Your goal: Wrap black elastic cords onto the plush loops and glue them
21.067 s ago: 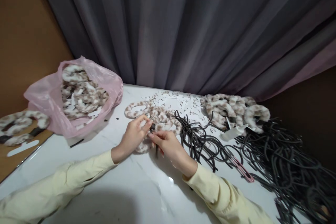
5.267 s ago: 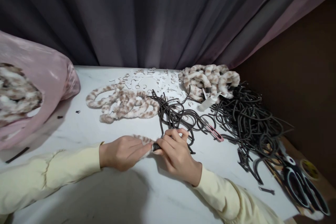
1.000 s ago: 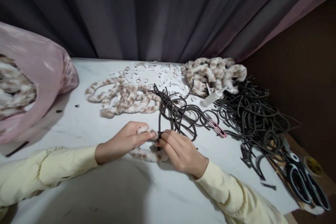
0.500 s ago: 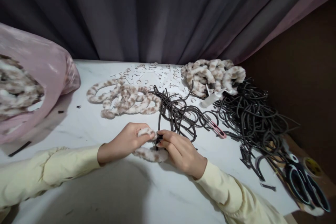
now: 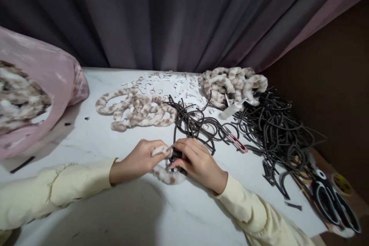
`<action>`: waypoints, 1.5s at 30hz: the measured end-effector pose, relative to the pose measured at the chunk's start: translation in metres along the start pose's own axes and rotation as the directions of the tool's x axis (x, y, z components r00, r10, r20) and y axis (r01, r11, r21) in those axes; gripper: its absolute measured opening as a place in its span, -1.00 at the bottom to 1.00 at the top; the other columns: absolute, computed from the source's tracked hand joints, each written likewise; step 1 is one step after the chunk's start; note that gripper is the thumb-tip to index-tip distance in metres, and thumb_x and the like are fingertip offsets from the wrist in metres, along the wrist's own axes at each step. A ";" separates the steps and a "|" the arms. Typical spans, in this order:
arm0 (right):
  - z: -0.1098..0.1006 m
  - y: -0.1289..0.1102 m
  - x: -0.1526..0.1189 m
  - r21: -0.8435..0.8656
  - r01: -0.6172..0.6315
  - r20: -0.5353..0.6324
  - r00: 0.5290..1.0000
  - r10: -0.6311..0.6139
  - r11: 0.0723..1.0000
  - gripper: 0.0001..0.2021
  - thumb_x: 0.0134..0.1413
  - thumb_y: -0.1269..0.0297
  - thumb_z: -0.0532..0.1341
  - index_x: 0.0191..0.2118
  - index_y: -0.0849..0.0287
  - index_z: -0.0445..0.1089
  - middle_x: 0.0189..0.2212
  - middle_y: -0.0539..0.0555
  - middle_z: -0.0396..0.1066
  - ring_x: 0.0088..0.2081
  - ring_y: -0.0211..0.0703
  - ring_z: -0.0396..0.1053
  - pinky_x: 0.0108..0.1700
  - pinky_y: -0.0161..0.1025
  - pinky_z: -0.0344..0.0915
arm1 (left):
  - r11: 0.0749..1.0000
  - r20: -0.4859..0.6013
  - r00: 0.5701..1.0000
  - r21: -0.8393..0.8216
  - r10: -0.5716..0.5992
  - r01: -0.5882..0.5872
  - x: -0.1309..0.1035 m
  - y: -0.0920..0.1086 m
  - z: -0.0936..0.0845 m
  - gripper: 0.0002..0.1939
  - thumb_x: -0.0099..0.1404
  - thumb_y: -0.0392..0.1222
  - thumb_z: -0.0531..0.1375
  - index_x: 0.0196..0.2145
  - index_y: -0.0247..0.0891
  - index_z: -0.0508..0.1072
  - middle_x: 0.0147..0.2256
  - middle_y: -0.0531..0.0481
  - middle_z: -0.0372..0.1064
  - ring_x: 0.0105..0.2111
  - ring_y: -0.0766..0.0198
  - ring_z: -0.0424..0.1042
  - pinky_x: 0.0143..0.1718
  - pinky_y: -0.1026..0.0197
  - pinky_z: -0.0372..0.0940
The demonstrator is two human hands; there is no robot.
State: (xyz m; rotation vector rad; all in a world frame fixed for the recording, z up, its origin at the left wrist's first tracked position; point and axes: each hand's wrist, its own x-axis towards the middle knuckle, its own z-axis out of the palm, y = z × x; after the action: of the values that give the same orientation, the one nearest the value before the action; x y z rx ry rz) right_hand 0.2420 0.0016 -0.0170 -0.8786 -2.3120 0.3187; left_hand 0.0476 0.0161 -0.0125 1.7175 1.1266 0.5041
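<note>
My left hand (image 5: 140,163) pinches one end of a brown-and-white furry tube (image 5: 170,175) near the middle of the white table. The tube curves round below my fingers. Close beside it, my right hand (image 5: 201,163) has its fingers closed on a small black piece (image 5: 176,154) at the tube's end; its exact shape is partly hidden by my fingers. Just behind my hands lies a loose bundle of dark cords (image 5: 191,123). More furry tubes (image 5: 144,111) lie behind my left hand.
A pink plastic bag (image 5: 65,80) of furry pieces stands at left. Small rings and white tags (image 5: 170,82) lie at the back, beside furry loops (image 5: 233,80) and a white bottle (image 5: 230,110). Pink snips (image 5: 238,142), piled black cords (image 5: 276,130) and scissors (image 5: 325,200) are at right.
My right hand has shifted its fingers, with the thumb now lower and more of the black piece showing. The lower part of the furry tube has dropped slightly towards me.
</note>
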 end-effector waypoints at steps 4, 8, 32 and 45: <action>0.001 0.002 -0.001 -0.135 0.081 0.047 0.996 -0.075 0.988 -0.80 0.17 0.30 0.14 -0.15 0.34 0.29 -0.31 0.17 0.40 -0.29 -0.11 0.29 -0.26 -0.18 0.26 | 0.997 0.006 1.000 -0.079 0.000 0.001 0.003 0.001 -0.002 -0.72 0.22 -0.06 0.07 -0.50 -0.32 0.35 -0.50 0.05 0.33 -0.44 0.31 0.27 -0.38 0.32 0.16; 0.002 0.002 -0.003 -0.231 0.128 0.086 0.990 -0.110 0.965 -0.77 0.19 0.30 0.11 -0.13 0.38 0.29 -0.31 0.19 0.39 -0.29 -0.11 0.29 -0.26 -0.18 0.26 | 0.986 0.018 0.999 -0.166 -0.032 0.034 0.005 0.003 -0.004 -0.72 0.21 -0.06 0.09 -0.53 -0.31 0.31 -0.54 0.09 0.23 -0.49 0.34 0.20 -0.44 0.33 0.12; 0.008 0.005 -0.009 -0.288 0.146 0.074 0.989 -0.130 0.947 -0.73 0.20 0.49 0.01 0.00 0.46 0.20 -0.23 0.30 0.37 -0.18 -0.06 0.33 -0.12 -0.12 0.34 | 0.862 0.091 0.979 -0.463 -0.184 0.206 0.006 0.002 -0.003 -0.59 0.17 0.00 0.16 -0.62 -0.25 0.07 -0.69 0.21 -0.10 -0.67 0.47 -0.13 -0.66 0.34 -0.22; 0.009 0.003 -0.004 -0.125 0.052 0.012 0.999 -0.051 0.991 -0.83 0.22 0.43 0.03 -0.13 0.38 0.28 -0.33 0.21 0.40 -0.27 -0.13 0.34 -0.21 -0.20 0.38 | 0.917 0.087 0.989 -0.372 -0.122 0.145 0.006 0.001 -0.003 -0.62 0.14 -0.03 0.17 -0.62 -0.26 0.08 -0.64 0.18 -0.07 -0.62 0.46 -0.08 -0.64 0.37 -0.13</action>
State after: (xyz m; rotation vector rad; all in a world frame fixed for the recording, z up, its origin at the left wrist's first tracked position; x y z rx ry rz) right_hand 0.2402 0.0010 -0.0266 -0.8776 -2.3795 0.1565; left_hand 0.0487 0.0224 -0.0113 1.3035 1.0181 0.5393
